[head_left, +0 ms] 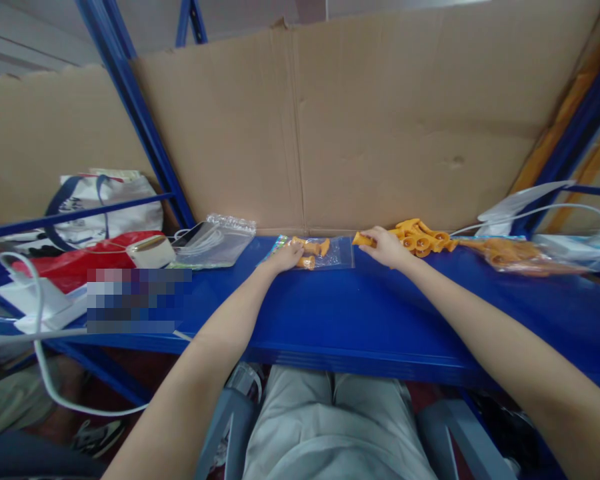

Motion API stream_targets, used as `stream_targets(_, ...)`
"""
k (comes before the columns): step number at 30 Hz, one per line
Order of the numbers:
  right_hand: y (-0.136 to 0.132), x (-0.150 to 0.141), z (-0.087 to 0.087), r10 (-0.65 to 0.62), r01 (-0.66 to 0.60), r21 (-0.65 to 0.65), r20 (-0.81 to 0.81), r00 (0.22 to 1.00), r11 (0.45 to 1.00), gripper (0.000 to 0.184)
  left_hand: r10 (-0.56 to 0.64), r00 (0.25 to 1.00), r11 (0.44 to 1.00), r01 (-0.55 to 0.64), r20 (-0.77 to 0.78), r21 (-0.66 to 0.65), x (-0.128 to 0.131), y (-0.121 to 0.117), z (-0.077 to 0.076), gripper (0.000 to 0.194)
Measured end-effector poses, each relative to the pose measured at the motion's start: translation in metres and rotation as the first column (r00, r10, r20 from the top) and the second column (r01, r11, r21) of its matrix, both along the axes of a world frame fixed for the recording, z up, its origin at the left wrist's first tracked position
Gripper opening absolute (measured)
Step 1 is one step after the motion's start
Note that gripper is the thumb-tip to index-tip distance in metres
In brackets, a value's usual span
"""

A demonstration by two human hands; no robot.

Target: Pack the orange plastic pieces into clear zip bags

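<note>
An orange piece (362, 239) is held in the right hand (387, 248), its fingers closed around one end, and is kept just above or against the blue worktop (340, 310); which of the two cannot be told. By the left hand (287, 257), a clear bag (344, 253) is covered at its left part; the fingers are bent, and whether anything is pinched between them cannot be told. Several orange pieces in the bag (310, 249) are seen through the film, next to the left hand's fingers. Just beyond the right hand, to its right, a pile of orange pieces (421, 238) is heaped near the cardboard panel (405, 127), and farther right a filled bag (520, 256) of orange pieces is laid flat. On the left side of the worktop, a clear pouch (233, 245) is placed with a white cable (203, 241), beside a white box (151, 252) and a red bag (95, 257). Behind these, a white tote with dark handles (125, 208) is seen
</note>
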State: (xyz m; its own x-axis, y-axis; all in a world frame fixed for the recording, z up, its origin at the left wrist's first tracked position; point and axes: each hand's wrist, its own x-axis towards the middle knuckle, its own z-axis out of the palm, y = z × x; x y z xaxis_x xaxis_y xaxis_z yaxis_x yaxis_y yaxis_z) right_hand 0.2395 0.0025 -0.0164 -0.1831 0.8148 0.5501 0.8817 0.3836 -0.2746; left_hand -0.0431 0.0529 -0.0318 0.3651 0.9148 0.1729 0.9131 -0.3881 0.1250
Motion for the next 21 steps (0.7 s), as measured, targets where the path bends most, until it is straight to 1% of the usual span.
stream_targets(2, -0.009, -0.004, 0.002, -0.056, 0.073, -0.078, 0.202, 0.978, 0.994, 0.037, -0.001, 1.0, 0.999, 0.001, 0.001, -0.041, 0.004, -0.003, 0.001, 0.055)
stream_targets(3, -0.012, -0.006, 0.003, -0.061, 0.097, -0.115, 0.277, 0.959, 0.989, 0.038, -0.008, 1.0, 0.999, 0.008, 0.01, -0.045, 0.005, -0.003, 0.001, 0.055)
stream_targets(4, -0.014, -0.007, 0.003, -0.055, 0.109, -0.148, 0.332, 0.942, 0.983, 0.038, -0.018, 1.0, 0.999, 0.019, 0.021, -0.047, 0.007, -0.004, 0.001, 0.055)
stream_targets(6, -0.014, -0.007, 0.002, -0.021, 0.097, -0.184, 0.38, 0.925, 0.978, 0.037, -0.048, 0.998, 0.998, 0.05, 0.042, -0.049, 0.008, -0.004, 0.0, 0.054)
stream_targets(8, -0.011, -0.006, 0.001, 0.028, 0.045, -0.194, 0.362, 0.932, 0.98, 0.035, -0.076, 0.995, 0.996, 0.079, 0.066, -0.051, 0.01, -0.005, -0.001, 0.054)
stream_targets(10, -0.008, -0.005, 0.0, 0.083, -0.02, -0.207, 0.301, 0.95, 0.978, 0.034, -0.09, 0.992, 0.994, 0.095, 0.09, -0.047, 0.012, -0.005, -0.002, 0.052)
stream_targets(15, -0.008, -0.006, 0.002, 0.225, -0.197, -0.294, 0.065, 0.972, 0.935, 0.033, -0.117, 0.986, 0.991, 0.123, 0.117, -0.044, 0.018, -0.007, -0.004, 0.051)
stream_targets(18, -0.009, -0.009, 0.001, 0.256, -0.252, -0.317, -0.032, 0.966, 0.914, 0.036, -0.127, 0.981, 0.99, 0.134, 0.146, -0.038, 0.021, -0.007, -0.004, 0.05)
stream_targets(21, -0.007, -0.012, -0.002, 0.267, -0.263, -0.333, -0.036, 0.963, 0.905, 0.039, -0.14, 0.973, 0.99, 0.144, 0.182, -0.011, 0.022, -0.007, -0.004, 0.045)
